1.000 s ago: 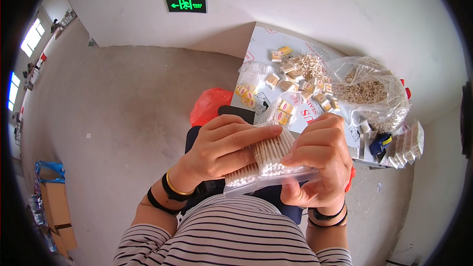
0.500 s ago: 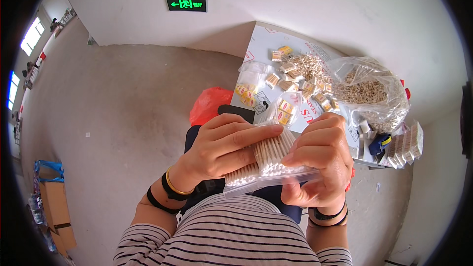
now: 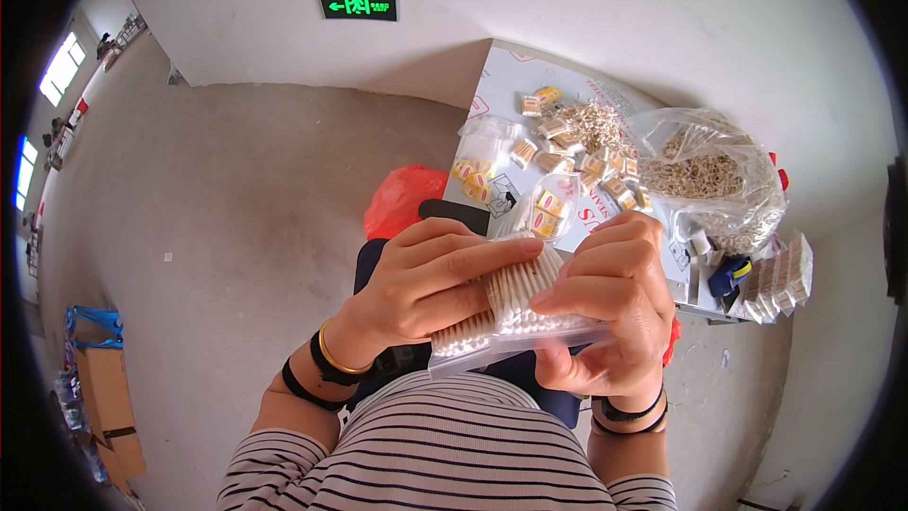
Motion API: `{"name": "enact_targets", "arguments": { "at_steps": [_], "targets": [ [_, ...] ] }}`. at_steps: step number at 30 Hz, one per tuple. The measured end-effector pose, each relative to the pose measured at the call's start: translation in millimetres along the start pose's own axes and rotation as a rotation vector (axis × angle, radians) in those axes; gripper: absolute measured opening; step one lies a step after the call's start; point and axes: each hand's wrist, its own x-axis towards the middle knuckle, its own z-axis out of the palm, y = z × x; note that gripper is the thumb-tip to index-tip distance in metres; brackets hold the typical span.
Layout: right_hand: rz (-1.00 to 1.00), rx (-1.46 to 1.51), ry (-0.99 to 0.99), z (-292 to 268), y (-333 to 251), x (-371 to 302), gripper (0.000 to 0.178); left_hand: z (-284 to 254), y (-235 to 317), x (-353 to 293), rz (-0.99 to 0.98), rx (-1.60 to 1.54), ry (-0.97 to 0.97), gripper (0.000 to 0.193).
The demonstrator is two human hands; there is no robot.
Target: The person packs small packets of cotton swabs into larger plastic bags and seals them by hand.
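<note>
In front of my chest is a clear zip bag [image 3: 482, 352] packed with bundles of white-tipped cotton swabs [image 3: 520, 298]. My left hand [image 3: 421, 274] is closed around the bag's left side, its fingers lying across the sticks. My right hand [image 3: 619, 293] is closed at the right side, with curled fingers by the swabs and the thumb below the bag's edge. Just beyond my fingers shows clear plastic [image 3: 549, 208] with yellow labels; whether it belongs to the held bag I cannot tell.
A table [image 3: 501, 71] bears small swab packs [image 3: 555, 163], a loose swab pile [image 3: 591, 123] and a large clear bag [image 3: 700, 175] of swabs. Stacked packs [image 3: 780, 274] stand at its right end. A red plastic bag [image 3: 402, 203] lies left of it; a cardboard box [image 3: 106, 388] stands far left.
My right hand has shifted slightly left along the bag, its fingertips and thumb moving a little. My left hand and the bag have hardly moved.
</note>
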Motion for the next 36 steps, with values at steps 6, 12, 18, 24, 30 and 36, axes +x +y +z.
{"name": "enact_targets", "arguments": {
  "at_steps": [6, 12, 18, 24, 30, 36],
  "targets": [
    [-0.038, 0.001, 0.012, 0.9, -2.0, -0.2, 0.023, -0.7, 3.0, -1.4, -0.001, 0.004, 0.005, 0.013],
    [-0.059, 0.000, 0.029, 3.8, -5.3, -1.4, 0.020, -0.9, 3.7, -2.3, 0.004, 0.019, 0.027, 0.012],
    [-0.062, -0.012, 0.026, 5.2, -5.3, -0.8, 0.019, -1.8, 3.2, -3.2, 0.003, 0.023, 0.030, 0.012],
    [-0.053, -0.011, 0.031, 7.0, -3.0, -1.4, 0.019, -1.2, 2.3, -4.5, -0.008, 0.020, 0.024, 0.012],
    [-0.047, -0.010, 0.035, 7.9, -0.8, -1.9, 0.019, 0.0, 0.8, -4.7, -0.012, 0.017, 0.022, 0.013],
    [-0.041, -0.015, 0.042, 9.0, 1.3, -2.0, 0.020, 1.6, -1.0, -5.5, -0.016, 0.010, 0.018, 0.013]
  ]
}}
